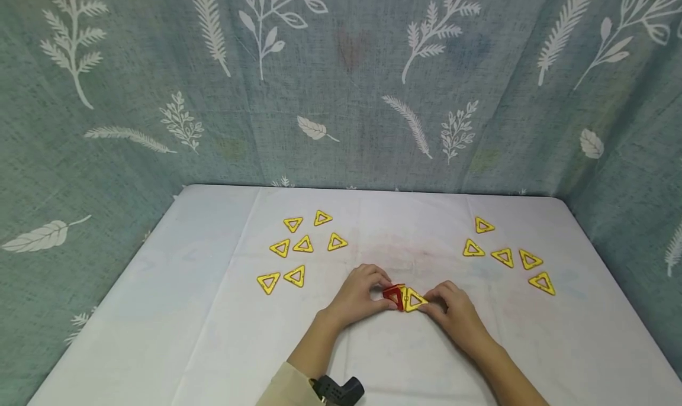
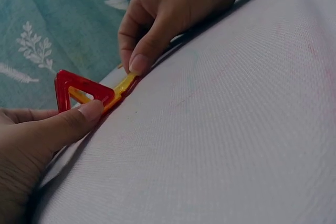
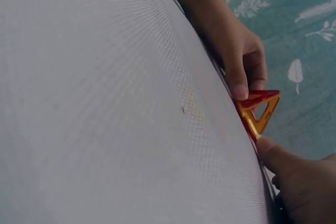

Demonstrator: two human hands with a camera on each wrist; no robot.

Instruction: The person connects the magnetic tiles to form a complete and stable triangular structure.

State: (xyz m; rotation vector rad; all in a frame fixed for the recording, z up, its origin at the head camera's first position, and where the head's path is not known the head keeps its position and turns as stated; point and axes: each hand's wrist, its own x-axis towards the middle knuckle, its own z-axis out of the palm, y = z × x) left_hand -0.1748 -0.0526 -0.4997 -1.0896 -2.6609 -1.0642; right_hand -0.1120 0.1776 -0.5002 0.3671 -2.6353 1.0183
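Note:
In the head view my left hand [image 1: 358, 297] pinches a red triangular frame tile [image 1: 389, 292] near the middle of the table, thumb in front and fingers behind. The left wrist view shows this red triangle [image 2: 88, 83] standing up from the cloth, with yellow behind its opening. A yellow triangular frame tile [image 1: 412, 308] joins it on the right and lies low on the table. My right hand [image 1: 459, 316] pinches the outer corner of that yellow tile. From the right wrist, an upright orange-yellow side [image 3: 270, 113] of the joined tiles shows beside a red edge [image 3: 261, 96].
Several loose yellow triangle tiles [image 1: 303, 250] lie on the left part of the table, and several more yellow triangles [image 1: 473, 253] on the right. A white cloth [image 1: 224, 347] covers the table. Behind and at the sides hangs a leaf-patterned green curtain [image 1: 351, 110].

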